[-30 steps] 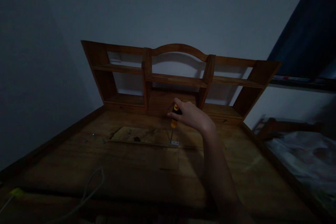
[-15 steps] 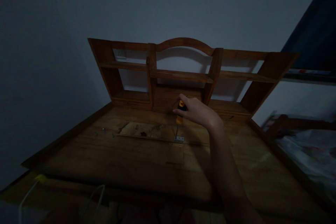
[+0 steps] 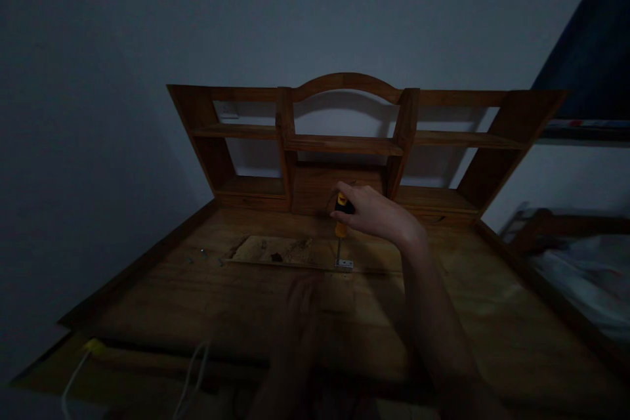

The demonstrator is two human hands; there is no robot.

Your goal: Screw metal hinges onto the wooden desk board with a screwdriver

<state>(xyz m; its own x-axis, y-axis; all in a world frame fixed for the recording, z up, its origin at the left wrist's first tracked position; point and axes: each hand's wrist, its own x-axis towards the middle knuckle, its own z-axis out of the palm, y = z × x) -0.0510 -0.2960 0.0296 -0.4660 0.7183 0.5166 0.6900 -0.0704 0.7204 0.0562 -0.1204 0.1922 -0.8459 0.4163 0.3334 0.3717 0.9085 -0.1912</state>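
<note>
A screwdriver with a yellow and black handle stands nearly upright, gripped from above by my right hand. Its tip meets the left end of a small metal hinge on the wooden desktop. Low over the desk, my left hand is dark and smeared by motion, just left of and nearer to me than the hinge. Its fingers are too blurred to read. Behind the hinge line lies a broken, pale patch of bare wood with a dark hole.
Several small screws lie on the desktop at left. A wooden shelf unit rises at the back against the wall. White cords and a yellow piece are at the front left edge. Pale bedding is at right.
My left hand has come into view from below and reached forward near the hinge. My right hand still holds the screwdriver on the hinge; the view has shifted slightly.
</note>
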